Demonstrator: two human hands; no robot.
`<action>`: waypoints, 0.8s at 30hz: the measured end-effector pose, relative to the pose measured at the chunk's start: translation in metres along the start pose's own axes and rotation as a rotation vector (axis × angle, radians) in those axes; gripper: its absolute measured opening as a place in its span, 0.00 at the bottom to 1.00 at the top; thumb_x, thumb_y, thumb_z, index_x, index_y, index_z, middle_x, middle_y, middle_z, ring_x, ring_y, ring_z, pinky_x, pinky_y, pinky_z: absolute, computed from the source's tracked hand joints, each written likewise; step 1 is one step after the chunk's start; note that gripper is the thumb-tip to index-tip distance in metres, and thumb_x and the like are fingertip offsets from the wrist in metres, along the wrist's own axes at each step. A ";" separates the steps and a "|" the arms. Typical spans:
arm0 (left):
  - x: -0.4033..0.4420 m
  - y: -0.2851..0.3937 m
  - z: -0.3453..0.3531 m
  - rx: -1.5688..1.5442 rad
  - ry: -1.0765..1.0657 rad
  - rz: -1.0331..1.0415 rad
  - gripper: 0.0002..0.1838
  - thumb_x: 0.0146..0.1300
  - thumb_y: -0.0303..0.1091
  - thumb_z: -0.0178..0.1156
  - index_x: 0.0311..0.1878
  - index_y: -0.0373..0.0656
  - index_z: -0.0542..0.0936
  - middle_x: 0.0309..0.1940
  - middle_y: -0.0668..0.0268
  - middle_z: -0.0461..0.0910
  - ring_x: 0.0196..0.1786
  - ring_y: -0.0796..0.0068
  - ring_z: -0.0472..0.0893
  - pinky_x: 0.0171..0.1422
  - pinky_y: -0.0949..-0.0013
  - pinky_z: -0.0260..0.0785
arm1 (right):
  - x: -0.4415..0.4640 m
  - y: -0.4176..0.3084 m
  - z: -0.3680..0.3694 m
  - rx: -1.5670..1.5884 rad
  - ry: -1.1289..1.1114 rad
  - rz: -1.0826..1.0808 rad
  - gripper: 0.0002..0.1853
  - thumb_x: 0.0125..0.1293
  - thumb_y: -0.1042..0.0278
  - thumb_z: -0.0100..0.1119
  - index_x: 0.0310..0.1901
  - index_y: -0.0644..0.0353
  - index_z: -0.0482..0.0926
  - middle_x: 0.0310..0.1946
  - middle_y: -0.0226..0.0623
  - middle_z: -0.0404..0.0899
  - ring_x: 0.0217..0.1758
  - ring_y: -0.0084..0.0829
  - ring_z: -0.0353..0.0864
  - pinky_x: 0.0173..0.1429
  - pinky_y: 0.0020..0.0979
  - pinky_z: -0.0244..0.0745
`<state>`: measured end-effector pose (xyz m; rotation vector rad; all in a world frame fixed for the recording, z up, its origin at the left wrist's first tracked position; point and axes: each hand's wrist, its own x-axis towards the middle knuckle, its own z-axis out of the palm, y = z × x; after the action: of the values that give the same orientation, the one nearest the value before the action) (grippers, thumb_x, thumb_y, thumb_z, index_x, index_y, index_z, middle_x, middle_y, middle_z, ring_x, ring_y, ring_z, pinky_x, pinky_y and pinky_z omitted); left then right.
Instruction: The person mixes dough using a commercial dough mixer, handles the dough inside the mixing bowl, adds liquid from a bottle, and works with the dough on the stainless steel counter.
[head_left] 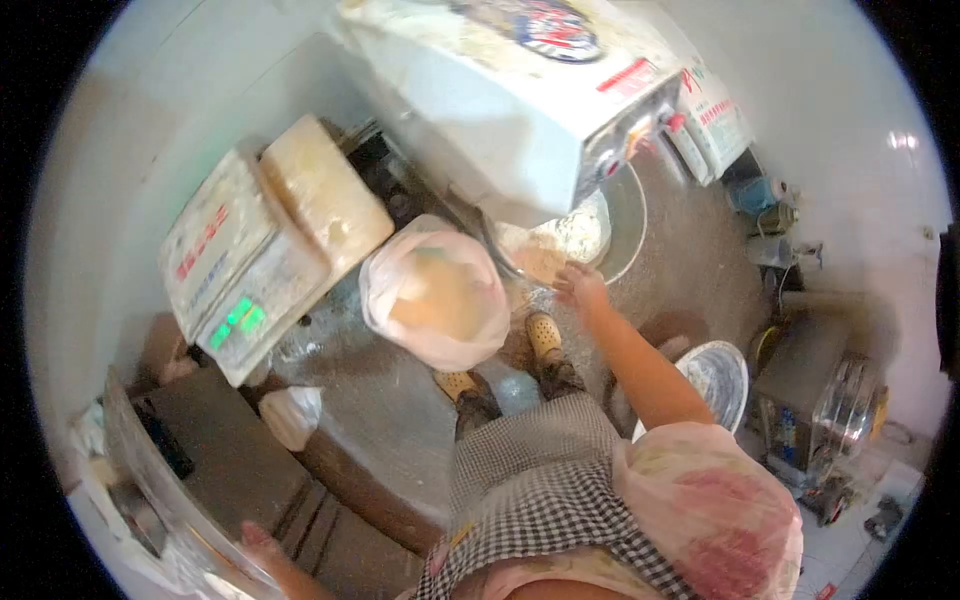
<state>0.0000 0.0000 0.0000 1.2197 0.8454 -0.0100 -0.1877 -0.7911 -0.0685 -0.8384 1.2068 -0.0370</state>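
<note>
My right hand (578, 286) is stretched forward at the near rim of a large metal mixing bowl (628, 262). Its fingers look apart, with nothing visible in them. White flour (585, 232) lies in the bowl, and a tan patch, perhaps powder, shows beside my fingers. Left of the bowl is a pale plastic bag (385, 318), its mouth wide, holding tan powder (437, 295). At the lower left, my left hand (262, 543) is blurred beside a curved metal rim (160, 480); its fingers are unclear.
A white mixing machine (480, 130) overhangs the bowl. On the left stands a scale (235, 300) with green digits. A second metal basin (738, 375) sits behind my right arm. A steel box-like appliance (805, 380) and several items line the right wall.
</note>
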 end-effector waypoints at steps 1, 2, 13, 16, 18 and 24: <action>0.018 0.009 0.016 0.012 -0.027 0.004 0.33 0.64 0.54 0.42 0.60 0.31 0.59 0.54 0.56 0.67 0.55 0.58 0.68 0.60 0.61 0.60 | 0.014 0.007 0.005 0.104 0.084 -0.046 0.34 0.61 0.54 0.50 0.64 0.60 0.51 0.64 0.46 0.51 0.64 0.45 0.56 0.60 0.43 0.64; -0.032 -0.016 0.068 0.145 0.050 0.038 0.32 0.64 0.54 0.42 0.59 0.33 0.60 0.51 0.56 0.68 0.51 0.60 0.69 0.57 0.61 0.63 | 0.028 0.014 0.009 0.203 0.168 -0.090 0.32 0.63 0.57 0.49 0.64 0.61 0.51 0.64 0.46 0.51 0.64 0.45 0.55 0.60 0.43 0.63; -0.284 -0.207 0.234 0.545 -0.147 -0.520 0.28 0.60 0.60 0.45 0.47 0.44 0.73 0.31 0.63 0.75 0.32 0.65 0.75 0.32 0.61 0.69 | 0.282 0.045 -0.099 0.649 0.426 -0.098 0.31 0.64 0.53 0.46 0.63 0.59 0.51 0.55 0.42 0.64 0.55 0.45 0.66 0.53 0.45 0.68; -0.316 -0.206 0.231 0.621 0.064 -0.676 0.28 0.63 0.58 0.39 0.52 0.43 0.69 0.49 0.62 0.70 0.49 0.62 0.69 0.55 0.59 0.62 | 0.339 0.046 -0.091 0.799 0.133 -0.324 0.26 0.64 0.50 0.44 0.58 0.57 0.57 0.47 0.40 0.70 0.46 0.39 0.72 0.47 0.41 0.71; -0.332 -0.212 0.233 0.779 0.149 -0.621 0.32 0.61 0.59 0.43 0.59 0.44 0.64 0.53 0.61 0.66 0.51 0.61 0.66 0.57 0.59 0.58 | 0.367 0.034 -0.059 0.396 0.325 -0.214 0.33 0.61 0.45 0.44 0.61 0.57 0.51 0.55 0.45 0.54 0.55 0.47 0.58 0.55 0.48 0.58; -0.335 -0.242 0.268 0.859 0.043 -0.593 0.24 0.62 0.55 0.45 0.52 0.47 0.68 0.44 0.61 0.71 0.45 0.63 0.70 0.51 0.58 0.62 | 0.374 0.092 -0.035 -1.206 -0.093 -0.832 0.20 0.55 0.46 0.48 0.39 0.55 0.68 0.41 0.54 0.64 0.50 0.52 0.63 0.50 0.49 0.62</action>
<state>-0.1903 -0.4542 0.0174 1.7051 1.2748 -0.9078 -0.1062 -0.9123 -0.4262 -2.3284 0.6231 0.0646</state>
